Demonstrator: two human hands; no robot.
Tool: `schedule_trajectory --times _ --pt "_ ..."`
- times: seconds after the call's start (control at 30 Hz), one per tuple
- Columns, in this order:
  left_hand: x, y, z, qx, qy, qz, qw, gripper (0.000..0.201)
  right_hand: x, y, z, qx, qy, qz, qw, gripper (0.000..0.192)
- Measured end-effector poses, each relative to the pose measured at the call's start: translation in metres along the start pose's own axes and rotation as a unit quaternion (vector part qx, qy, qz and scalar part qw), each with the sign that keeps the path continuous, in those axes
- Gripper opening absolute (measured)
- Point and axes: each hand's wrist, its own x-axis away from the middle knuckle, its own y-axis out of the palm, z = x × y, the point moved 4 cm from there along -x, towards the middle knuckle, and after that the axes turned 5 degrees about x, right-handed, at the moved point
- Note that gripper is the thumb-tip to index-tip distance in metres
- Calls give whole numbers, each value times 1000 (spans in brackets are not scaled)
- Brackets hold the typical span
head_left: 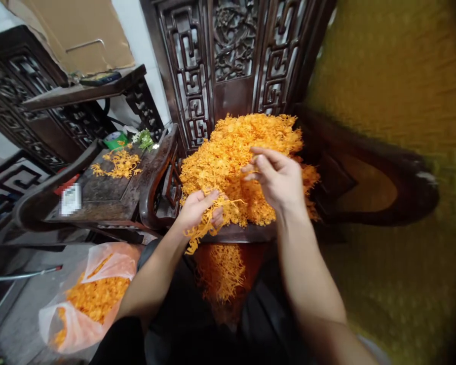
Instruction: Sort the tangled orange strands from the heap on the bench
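Observation:
A large heap of orange, thin-branched pieces [247,134], which look like plastic artificial-flower parts, fills the seat of a dark carved wooden chair [247,233]. My left hand [199,208] is closed around a small bunch of these orange branched pieces [205,223]; their strands stick out past my fingers on both sides. To its right and a little higher, my right hand [279,177] hovers in front of the heap, apart from the left. Its thumb and fingers are drawn together in a pinch, and whatever they hold, if anything, is too small to make out.
On the wooden side chair [117,195] at left lie more orange pieces [121,163], a green roll [116,139] and white flowers with leaves [145,139]. A plastic bag [74,327] of orange pieces sits on the floor. More orange strands [224,271] lie below the seat edge.

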Motion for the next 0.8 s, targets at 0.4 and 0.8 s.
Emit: schedule_trajectory --times 0.4,0.8 --pt "-1 11 -16 21 -38 -13 999 42 29 42 -18 248 -170 -82 950 27" --pt "18 1 -14 -44 -120 -4 992 40 -11 -41 -5 -17 -41 6 999 35"
